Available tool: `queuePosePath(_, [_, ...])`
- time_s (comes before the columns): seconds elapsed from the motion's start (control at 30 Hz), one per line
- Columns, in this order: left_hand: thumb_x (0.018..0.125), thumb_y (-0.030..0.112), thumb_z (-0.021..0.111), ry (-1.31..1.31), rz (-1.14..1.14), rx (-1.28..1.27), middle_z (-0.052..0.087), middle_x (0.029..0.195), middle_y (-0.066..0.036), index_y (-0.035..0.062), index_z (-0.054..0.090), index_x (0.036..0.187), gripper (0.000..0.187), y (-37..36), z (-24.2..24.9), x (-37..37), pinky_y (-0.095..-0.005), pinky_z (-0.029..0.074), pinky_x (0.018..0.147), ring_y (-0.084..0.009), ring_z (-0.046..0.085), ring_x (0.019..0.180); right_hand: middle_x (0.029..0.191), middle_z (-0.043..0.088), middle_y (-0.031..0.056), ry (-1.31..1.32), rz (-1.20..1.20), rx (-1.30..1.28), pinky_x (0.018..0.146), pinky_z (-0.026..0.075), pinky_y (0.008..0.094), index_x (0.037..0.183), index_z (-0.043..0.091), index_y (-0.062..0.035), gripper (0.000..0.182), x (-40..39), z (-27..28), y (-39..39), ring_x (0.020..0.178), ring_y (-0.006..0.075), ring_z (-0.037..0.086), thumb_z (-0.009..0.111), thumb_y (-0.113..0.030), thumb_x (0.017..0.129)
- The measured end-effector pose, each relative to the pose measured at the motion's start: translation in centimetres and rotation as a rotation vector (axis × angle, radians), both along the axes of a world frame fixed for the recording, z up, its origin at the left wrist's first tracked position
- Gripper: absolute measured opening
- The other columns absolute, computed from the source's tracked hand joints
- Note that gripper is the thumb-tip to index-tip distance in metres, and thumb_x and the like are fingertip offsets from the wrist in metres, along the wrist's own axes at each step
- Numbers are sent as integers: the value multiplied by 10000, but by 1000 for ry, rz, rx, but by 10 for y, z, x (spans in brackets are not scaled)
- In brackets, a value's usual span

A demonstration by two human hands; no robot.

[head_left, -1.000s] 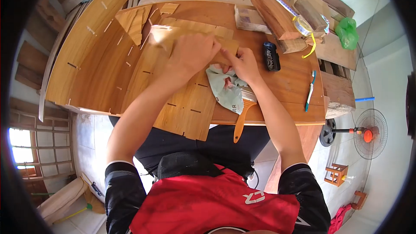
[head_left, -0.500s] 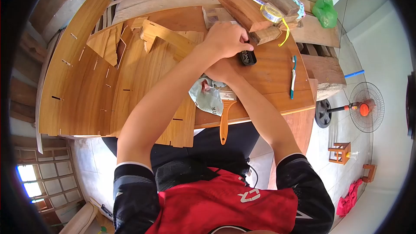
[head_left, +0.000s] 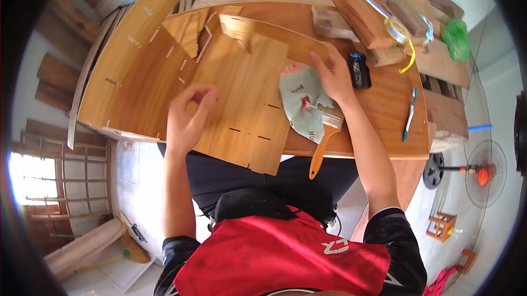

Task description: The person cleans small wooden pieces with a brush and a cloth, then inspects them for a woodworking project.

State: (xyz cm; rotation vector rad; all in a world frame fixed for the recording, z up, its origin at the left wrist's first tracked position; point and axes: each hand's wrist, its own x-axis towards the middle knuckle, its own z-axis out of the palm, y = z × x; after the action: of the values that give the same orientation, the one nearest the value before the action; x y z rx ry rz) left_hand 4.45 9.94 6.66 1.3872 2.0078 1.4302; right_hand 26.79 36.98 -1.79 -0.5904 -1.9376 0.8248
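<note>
My left hand (head_left: 189,115) hovers over the near left part of a slotted plywood panel (head_left: 241,93). Its fingers are loosely curled and apart, and I see nothing in them. My right hand (head_left: 335,76) lies flat with its fingers stretched onto the end of a narrow notched wooden piece (head_left: 269,35); its palm rests on a pale stained cloth (head_left: 304,104). The cloth partly covers a paintbrush with an orange handle (head_left: 320,150) that sticks out over the table's near edge.
A small black object (head_left: 359,70) lies just right of my right hand. A toothbrush (head_left: 409,115) lies further right. Wooden blocks (head_left: 332,21), a yellow tape measure (head_left: 403,32) and a green bag (head_left: 455,38) crowd the far right. Curved slotted boards (head_left: 126,60) fill the left. A fan (head_left: 483,175) stands on the floor.
My left hand has drawn back from the black object to the near left of the panel. My right hand now rests on the notched piece and cloth. The view has swung.
</note>
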Motion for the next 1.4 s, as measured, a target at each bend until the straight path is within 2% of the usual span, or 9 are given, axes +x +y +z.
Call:
queuePosePath(0.17, [1003, 176, 659, -173, 104, -34, 741, 871, -77, -32, 724, 1008, 217, -76, -14, -12, -293, 501, 849, -141, 654, 839, 1252, 711, 122, 232, 163, -731, 974, 515, 371, 1255, 668, 45, 395, 11, 11, -3, 1144, 193, 658, 641, -291, 1049])
queuePosePath(0.5, [934, 203, 751, 178, 138, -152, 756, 1063, -171, -36, 689, 1165, 339, -135, 28, 2, -369, 543, 912, -228, 735, 1012, 1330, 655, 108, 307, 524, -691, 1083, 450, 408, 1325, 612, 31, 433, 49, 67, -39, 1255, 229, 607, 665, -251, 1000])
queuePosePath(0.63, [917, 253, 791, -485, -314, 297, 705, 1283, -165, -40, 595, 1386, 587, -132, 21, -2, -390, 488, 1065, -252, 669, 1215, 1148, 719, 80, 215, 649, -658, 919, 503, 336, 1187, 686, 42, 313, 51, 114, -74, 1054, 156, 665, 680, -215, 1009])
queuePosePath(0.73, [924, 225, 791, -593, -366, 263, 696, 1294, -165, -33, 627, 1374, 544, -135, 20, 6, -368, 481, 1069, -229, 660, 1212, 1120, 717, 61, 96, 678, -588, 917, 493, 316, 1166, 696, 48, 310, 42, 136, -94, 1040, 127, 643, 674, -225, 1021])
queuePosePath(0.87, [970, 76, 723, -567, -246, 158, 739, 1203, -131, -44, 684, 1304, 357, -144, 19, 0, -265, 505, 968, -125, 664, 1085, 1036, 729, 26, -151, 454, -332, 836, 509, 284, 1133, 696, 61, 396, 31, 156, -100, 976, 79, 629, 699, -318, 1019])
queuePosePath(0.9, [986, 50, 695, -546, -231, 172, 762, 1124, -99, -42, 664, 1331, 358, -144, 22, 2, -237, 510, 920, -84, 654, 1032, 960, 744, 53, -175, 463, -328, 649, 522, 257, 1086, 698, 39, 399, 23, 167, -114, 820, 98, 687, 701, -354, 1016])
queuePosePath(1.03, [1002, 73, 670, -527, -307, -67, 703, 849, 1, -25, 594, 1410, 427, -151, 44, 1, -215, 501, 763, -43, 618, 824, 844, 747, 126, -331, 541, -594, 442, 492, 263, 992, 677, 3, 361, 18, 173, -123, 564, 201, 717, 691, -357, 1019])
queuePosePath(1.27, [1068, 138, 583, -57, -401, -143, 718, 897, -60, -28, 621, 1278, 270, -116, 36, 14, -285, 526, 768, -95, 643, 837, 875, 748, 116, -379, 722, -600, 512, 563, 272, 1079, 680, 35, 382, -11, 163, -165, 651, 208, 750, 698, -342, 1015])
queuePosePath(1.4, [1106, 223, 535, -533, -495, -80, 753, 937, -119, -58, 605, 1159, 295, -97, 32, 16, -270, 560, 674, -144, 706, 747, 991, 745, 112, -125, 671, -727, 545, 589, 285, 1162, 681, 34, 418, -24, 160, -165, 756, 176, 744, 726, -347, 995])
